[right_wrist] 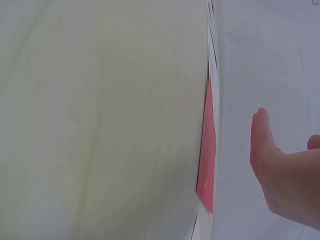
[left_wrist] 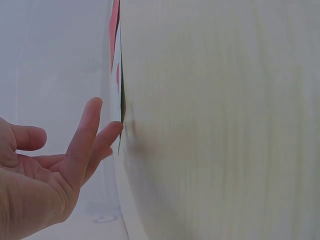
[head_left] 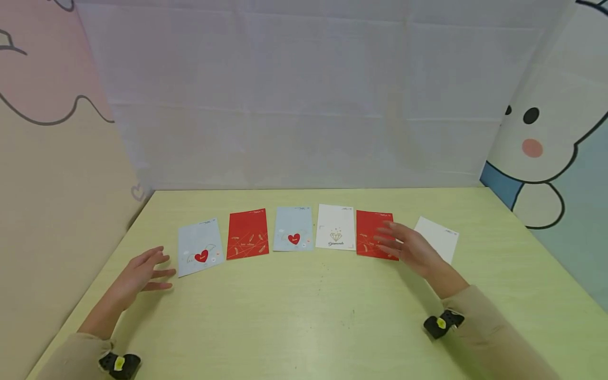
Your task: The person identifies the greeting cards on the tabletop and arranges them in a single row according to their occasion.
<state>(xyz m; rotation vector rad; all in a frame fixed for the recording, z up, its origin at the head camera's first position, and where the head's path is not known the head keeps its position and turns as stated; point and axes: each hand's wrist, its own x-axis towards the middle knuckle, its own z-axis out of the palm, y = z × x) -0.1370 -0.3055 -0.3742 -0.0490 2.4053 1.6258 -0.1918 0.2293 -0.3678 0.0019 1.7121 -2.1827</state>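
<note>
Several cards lie in a curved row across the table. From the left come a pale blue card with a red heart [head_left: 201,248], a red card [head_left: 247,234], another pale blue heart card [head_left: 293,228], a white card with a gold diamond [head_left: 335,227], a second red card [head_left: 370,232] and a plain-looking white card [head_left: 439,237]. Just left of the first heart card, my left hand [head_left: 142,273] hovers with fingers spread, holding nothing. My right hand [head_left: 412,248] is above the second red card and the rightmost white card, partly covering both, its fingers extended and nothing held.
The light wood-grain table [head_left: 304,316] reaches back to a white cloth [head_left: 304,95]. Cartoon-printed panels stand at the left [head_left: 52,174] and right [head_left: 546,148]. Each wrist carries a black strapped device, such as the right one [head_left: 443,323].
</note>
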